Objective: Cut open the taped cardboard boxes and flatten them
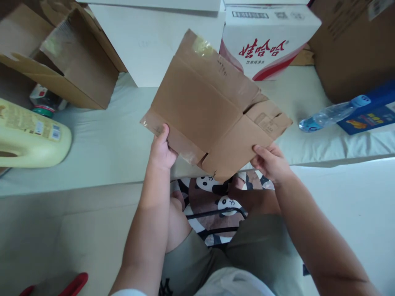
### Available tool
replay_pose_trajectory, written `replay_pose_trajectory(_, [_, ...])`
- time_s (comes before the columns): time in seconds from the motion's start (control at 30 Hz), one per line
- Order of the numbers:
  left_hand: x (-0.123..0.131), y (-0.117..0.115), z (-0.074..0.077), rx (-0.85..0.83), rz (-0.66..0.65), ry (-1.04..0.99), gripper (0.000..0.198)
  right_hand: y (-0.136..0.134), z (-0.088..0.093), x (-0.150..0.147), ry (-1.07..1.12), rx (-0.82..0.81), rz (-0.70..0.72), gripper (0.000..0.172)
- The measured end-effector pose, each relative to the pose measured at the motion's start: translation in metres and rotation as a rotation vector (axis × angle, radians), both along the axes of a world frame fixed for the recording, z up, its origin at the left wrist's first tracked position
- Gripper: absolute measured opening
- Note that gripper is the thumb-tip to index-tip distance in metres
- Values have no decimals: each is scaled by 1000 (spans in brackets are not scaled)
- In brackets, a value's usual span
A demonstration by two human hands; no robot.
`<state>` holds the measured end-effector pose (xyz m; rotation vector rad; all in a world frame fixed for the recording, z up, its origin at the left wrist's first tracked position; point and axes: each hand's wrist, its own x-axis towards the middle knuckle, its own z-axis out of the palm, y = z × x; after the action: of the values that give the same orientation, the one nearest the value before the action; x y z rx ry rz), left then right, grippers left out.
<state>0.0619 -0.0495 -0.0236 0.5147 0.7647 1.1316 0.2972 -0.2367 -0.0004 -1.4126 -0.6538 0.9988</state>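
I hold a flattened brown cardboard box [203,107] up in front of me with both hands. It has old clear tape on its flaps and a small label near the right flap. My left hand [162,149] grips its lower left edge, thumb on top. My right hand [270,162] pinches the lower right flap. The box hangs above a pale cushioned surface [108,144], tilted with its far end to the upper left. My knees and a panda-pattern seat [216,201] show below it.
An open cardboard box [74,61] stands at the back left, a white box with red lettering [265,37] at the back, a large brown box [348,45] at the right. A yellow jug [31,135], a water bottle [333,113] and a blue package [370,111] lie around.
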Motion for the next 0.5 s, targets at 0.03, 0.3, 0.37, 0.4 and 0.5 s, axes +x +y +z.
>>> replay_pose_trajectory(0.03, [2, -2, 2, -12, -15, -3, 25, -5, 5, 3, -12, -14, -16, 49])
replay_pose_trajectory(0.3, [-2, -6, 14, -135, -25, 85, 24, -22, 84, 81, -97, 283, -475, 55])
replay_pose_trajectory(0.37, [-1, -9, 16, -160, -30, 101, 25, -23, 104, 109, -167, 372, -704, 51])
replay_pose_trajectory(0.4, [0, -11, 17, -168, -41, 106, 25, -25, 113, 123, -202, 394, -797, 47])
replay_pose_trajectory(0.5, [7, -17, 21, -186, -67, 114, 26, -28, 127, 172, -274, 369, -1065, 34])
